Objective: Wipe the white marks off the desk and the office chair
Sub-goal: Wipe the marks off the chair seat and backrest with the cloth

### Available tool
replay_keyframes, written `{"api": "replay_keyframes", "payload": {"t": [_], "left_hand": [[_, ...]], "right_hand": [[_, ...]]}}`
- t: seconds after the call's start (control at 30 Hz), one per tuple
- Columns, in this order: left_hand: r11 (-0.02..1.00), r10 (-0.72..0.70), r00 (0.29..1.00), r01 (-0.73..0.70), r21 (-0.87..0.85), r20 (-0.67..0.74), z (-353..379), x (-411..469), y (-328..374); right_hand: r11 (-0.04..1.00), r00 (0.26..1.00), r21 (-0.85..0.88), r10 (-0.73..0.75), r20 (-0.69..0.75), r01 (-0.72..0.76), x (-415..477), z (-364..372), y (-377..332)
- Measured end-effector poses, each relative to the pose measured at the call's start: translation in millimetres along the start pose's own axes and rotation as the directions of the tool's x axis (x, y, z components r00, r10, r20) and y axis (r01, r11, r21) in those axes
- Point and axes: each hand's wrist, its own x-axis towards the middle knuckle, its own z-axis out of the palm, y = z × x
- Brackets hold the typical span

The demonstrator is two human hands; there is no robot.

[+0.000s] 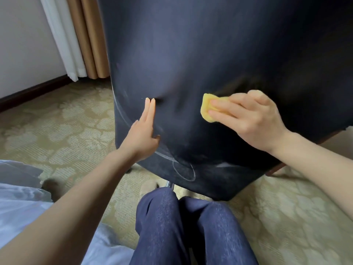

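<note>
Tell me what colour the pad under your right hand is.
Yellow: the small soft sponge pad shows best in the head view, under the right hand.

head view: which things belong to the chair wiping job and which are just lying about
In the job: office chair, white marks, yellow sponge, right hand pressing it, left hand bracing the chair.
Just there: curtains, carpet, pale cloth at lower left.
</note>
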Motion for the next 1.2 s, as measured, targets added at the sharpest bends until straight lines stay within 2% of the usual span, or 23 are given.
{"api": "replay_keyframes", "payload": {"t": [0.13, 0.3, 0.43, 0.53, 0.6, 0.73, 0.83, 0.97, 1.1, 1.2], "left_hand": [[1.000, -0.005, 1.000, 0.005, -0.003, 0.026, 0.9, 2.5, -3.1], [1.000, 0.021, 0.999, -0.022, 0.019, 0.036, -0.3, 6.0, -13.8], [1.000, 0.027, 0.999, -0.027, 0.016, 0.043, -0.7, 7.1, -19.3], [0.999, 0.027, 0.999, -0.029, 0.037, 0.038, -1.6, 7.1, -19.3], [0.998, 0.022, 0.999, -0.024, 0.052, 0.042, -1.1, 7.3, -19.3], [0.994, 0.030, 0.997, -0.037, 0.104, 0.071, -2.0, 7.4, -19.6], [0.995, 0.018, 0.995, -0.027, 0.095, 0.095, -4.5, 7.1, -14.7], [0.995, -0.022, 0.994, 0.012, 0.098, 0.103, -0.9, 7.8, -5.5], [0.993, -0.077, 0.997, 0.077, 0.090, -0.005, 13.4, 7.7, 3.6], [0.991, -0.055, 0.993, 0.066, 0.117, -0.102, 30.4, -0.1, 21.5]], "right_hand": [[0.986, 0.975, -0.015, 0.162, -0.150, -0.166, 35.6, 25.3, -13.4], [0.986, 0.970, 0.020, 0.167, -0.177, -0.166, 52.1, 61.0, -43.8], [0.998, 0.998, 0.007, 0.057, -0.014, -0.057, 42.6, 94.9, -79.4], [1.000, 0.986, 0.022, -0.010, 0.165, 0.007, 31.1, 116.6, -110.3], [0.995, 0.950, 0.043, -0.098, 0.296, 0.089, 20.9, 127.4, -129.5], [0.957, 0.818, 0.110, -0.288, 0.498, 0.270, -7.9, 133.5, -151.2], [0.934, 0.780, 0.151, -0.355, 0.515, 0.325, -32.4, 123.6, -148.4], [0.939, 0.827, 0.218, -0.338, 0.449, 0.265, -83.9, 91.7, -126.4], [0.949, 0.840, 0.238, -0.297, 0.454, 0.207, -125.8, 49.2, -89.1], [0.964, 0.848, 0.202, -0.248, 0.469, 0.170, -137.2, 14.0, -56.6]]}}
